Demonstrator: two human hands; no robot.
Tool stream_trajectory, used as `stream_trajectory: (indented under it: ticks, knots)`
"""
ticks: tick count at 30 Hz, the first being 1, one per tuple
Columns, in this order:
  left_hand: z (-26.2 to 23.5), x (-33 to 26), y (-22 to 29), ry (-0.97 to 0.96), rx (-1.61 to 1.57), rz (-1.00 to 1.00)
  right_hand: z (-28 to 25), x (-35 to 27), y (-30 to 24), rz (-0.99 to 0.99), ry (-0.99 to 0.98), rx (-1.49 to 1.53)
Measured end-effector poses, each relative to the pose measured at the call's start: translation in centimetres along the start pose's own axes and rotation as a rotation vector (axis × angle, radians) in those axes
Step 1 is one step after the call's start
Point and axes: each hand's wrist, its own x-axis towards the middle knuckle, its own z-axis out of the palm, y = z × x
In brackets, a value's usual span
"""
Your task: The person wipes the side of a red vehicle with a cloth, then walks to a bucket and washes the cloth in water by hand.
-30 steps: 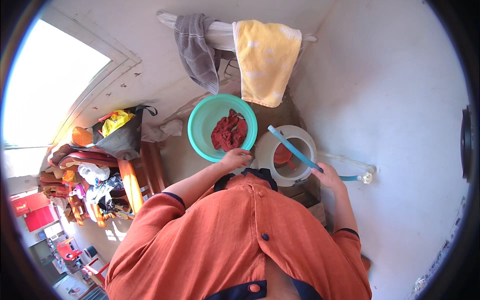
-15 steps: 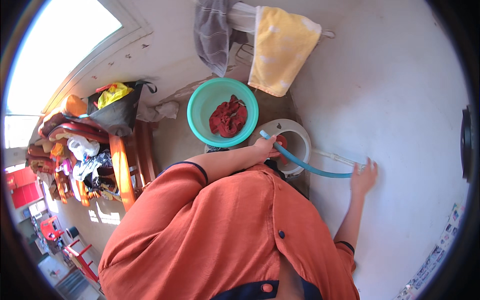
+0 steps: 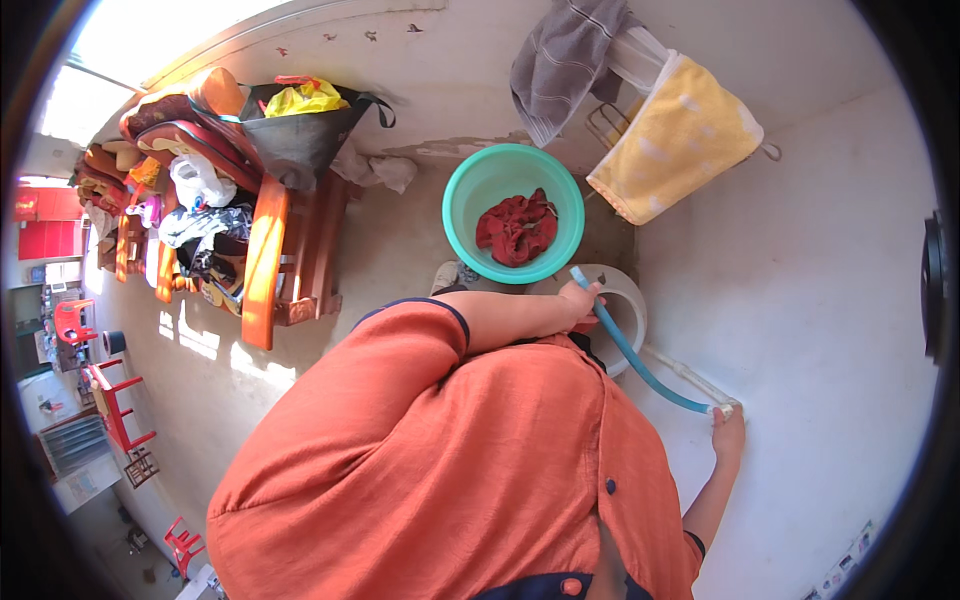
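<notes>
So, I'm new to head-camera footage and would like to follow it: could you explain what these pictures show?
There is no machine here, just a person's bare hands. A wide fisheye camera on the head looks down, so straight edges bend; the orange shirt is the wearer's own. The left hand holds a blue hose near its free end. The right hand is at the wall fitting at the hose's other end; its grip is hard to make out. On the floor, a green basin holds red cloth, beside a white round tub.
</notes>
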Motion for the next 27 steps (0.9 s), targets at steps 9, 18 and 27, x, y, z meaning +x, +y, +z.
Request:
stream_trajectory:
  ticks: [9, 18, 27]
  knots:
    - [0.3, 0.9, -0.5, -0.038, -0.033, 0.04, -0.5, 0.6, 0.4, 0.098, -0.064, 0.046]
    - [-0.2, 0.1, -0.5, -0.036, -0.024, 0.061, 0.6, 1.0, 2.1, 0.052, -0.137, 0.176]
    - [0.2, 0.1, -0.9, -0.036, 0.038, 0.081, 0.5, 0.2, 2.0, -0.175, -0.056, 0.094]
